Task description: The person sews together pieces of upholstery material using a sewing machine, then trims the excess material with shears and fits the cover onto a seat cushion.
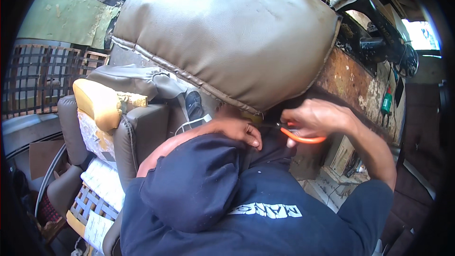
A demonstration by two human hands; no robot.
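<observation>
"How far along does the work look?"

"Part-way, I'd judge. Left of the hands, an armchair (144, 128) shows bare yellow foam (97, 99) and open woven webbing (92, 201), so covering there seems left to do. Just beyond the hands, the big padded piece (227, 42) has its grey-brown cover on, with a corded edge (189, 78) running down toward them. That much looks done; whether its underside is fastened, I can't tell."

"And the left hand (239, 130)?"

"It's just below the near end of that edge, fingers loosely curled, neither spread nor in a fist. Something thin and dark lies between the two hands, too blurred to name. I can't tell whether the left fingertips pinch it or touch the cover."

"Going right, then?"

"An orange-handled tool (308, 139), pliers or scissors by its shape. It sits in the right hand (316, 116), the fingers wrapped around the grips, its working end turned toward the left hand. I can't see whether it's biting on anything."

"Anything past that?"

"Up and to the right of the right hand, a stained counter (350, 73) with a dark machine (379, 47) on it, well apart from the tool."
</observation>
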